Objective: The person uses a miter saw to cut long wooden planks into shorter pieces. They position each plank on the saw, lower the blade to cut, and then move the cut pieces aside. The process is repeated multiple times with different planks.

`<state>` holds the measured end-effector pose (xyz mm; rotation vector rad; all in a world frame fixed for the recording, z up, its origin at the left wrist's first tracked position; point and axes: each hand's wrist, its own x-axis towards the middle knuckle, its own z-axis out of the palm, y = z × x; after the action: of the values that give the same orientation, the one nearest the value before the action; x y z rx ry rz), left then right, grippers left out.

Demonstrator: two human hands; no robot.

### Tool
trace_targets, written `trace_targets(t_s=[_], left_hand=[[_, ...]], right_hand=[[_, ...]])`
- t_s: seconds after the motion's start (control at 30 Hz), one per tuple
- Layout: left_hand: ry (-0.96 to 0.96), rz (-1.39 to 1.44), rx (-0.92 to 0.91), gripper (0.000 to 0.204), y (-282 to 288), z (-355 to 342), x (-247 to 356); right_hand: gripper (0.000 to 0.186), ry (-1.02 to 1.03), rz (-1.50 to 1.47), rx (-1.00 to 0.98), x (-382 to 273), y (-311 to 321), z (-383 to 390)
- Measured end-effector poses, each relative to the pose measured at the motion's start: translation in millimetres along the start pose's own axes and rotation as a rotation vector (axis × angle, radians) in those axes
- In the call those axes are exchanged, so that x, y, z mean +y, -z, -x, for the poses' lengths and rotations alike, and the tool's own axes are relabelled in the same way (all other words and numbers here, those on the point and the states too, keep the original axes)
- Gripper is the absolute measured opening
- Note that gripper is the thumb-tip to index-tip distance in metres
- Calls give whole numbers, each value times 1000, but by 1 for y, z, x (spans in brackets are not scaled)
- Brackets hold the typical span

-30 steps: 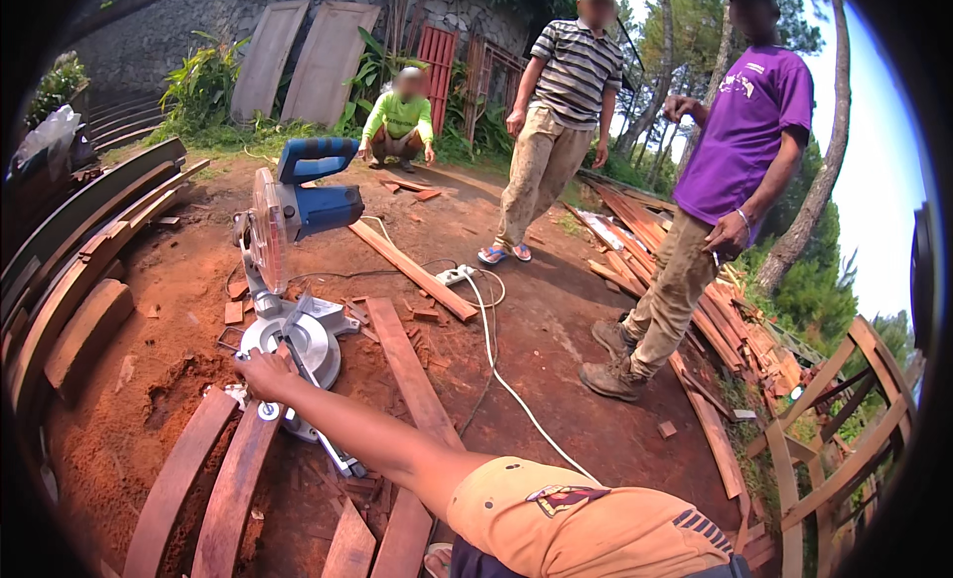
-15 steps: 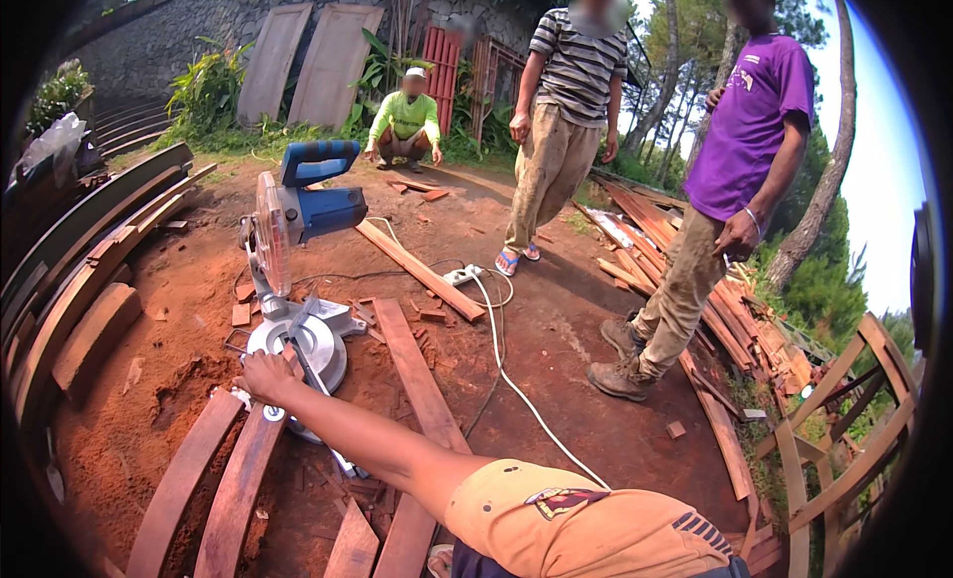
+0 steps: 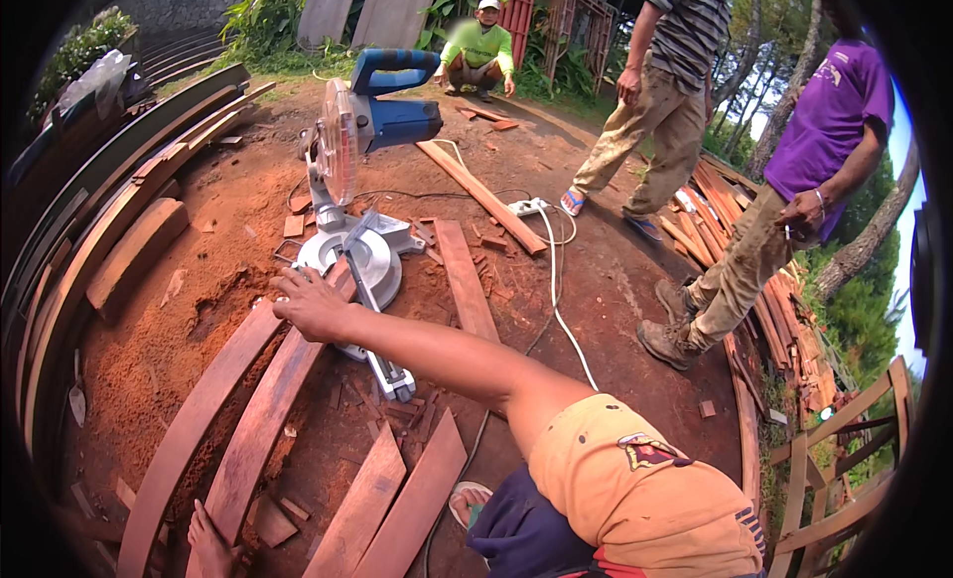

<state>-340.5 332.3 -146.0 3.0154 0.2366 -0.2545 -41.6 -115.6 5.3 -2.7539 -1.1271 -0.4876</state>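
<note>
1. The work lies outdoors on bare reddish-brown earth (image 3: 615, 409), with loose orange sawdust (image 3: 149, 360) spread left of the saw and offcuts scattered about.
2. At the back stand a stone wall (image 3: 204, 17) and greenery; boards are stacked along the left (image 3: 104, 206), and more timber (image 3: 779, 315) is heaped on the right.
3. Three co-workers are near: one squatting in a green top (image 3: 478, 54), one standing in a striped shirt (image 3: 685, 32), one in a purple shirt (image 3: 829, 121).
4. The miter saw (image 3: 399, 123) has a blue body and handle, a clear round guard and a silver circular base; its head is raised.
5. A white cable (image 3: 558, 315) runs across the ground from a white power strip (image 3: 529, 208).
6. The reddish-brown plank (image 3: 260, 434), long and smooth-faced, reaches from the lower edge up to the saw's base, beside a second plank (image 3: 194, 434).
7. The right hand (image 3: 313, 305) lies over the plank's far part beside the base, fingers bent and slightly spread; whether they close on the wood cannot be told.
8. The left hand (image 3: 210, 546), at the lower edge, rests its fingers against the plank's near part; how tightly they hold is unclear.
</note>
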Motion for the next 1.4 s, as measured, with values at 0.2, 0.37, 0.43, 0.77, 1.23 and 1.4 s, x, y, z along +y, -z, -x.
trace_targets(t_s=[0.2, 0.37, 0.43, 0.77, 1.23, 1.4], left_hand=[[-17, 34, 11, 117, 9, 23, 5], [-4, 67, -60, 119, 17, 54, 4], [-45, 93, -15, 119, 13, 65, 4], [-27, 142, -16, 124, -8, 74, 4], [-192, 129, -160, 122, -12, 222, -9], [-202, 151, -258, 114, -53, 268, -9]], right_hand=[[49, 194, -248, -157, -69, -19, 67], [97, 151, -260, -282, -121, -62, 102], [106, 221, -231, -290, -129, -76, 103], [119, 194, -65, -524, -93, -127, 33], [95, 269, -337, -412, -175, -38, 225], [97, 186, -455, -592, -196, -28, 279]])
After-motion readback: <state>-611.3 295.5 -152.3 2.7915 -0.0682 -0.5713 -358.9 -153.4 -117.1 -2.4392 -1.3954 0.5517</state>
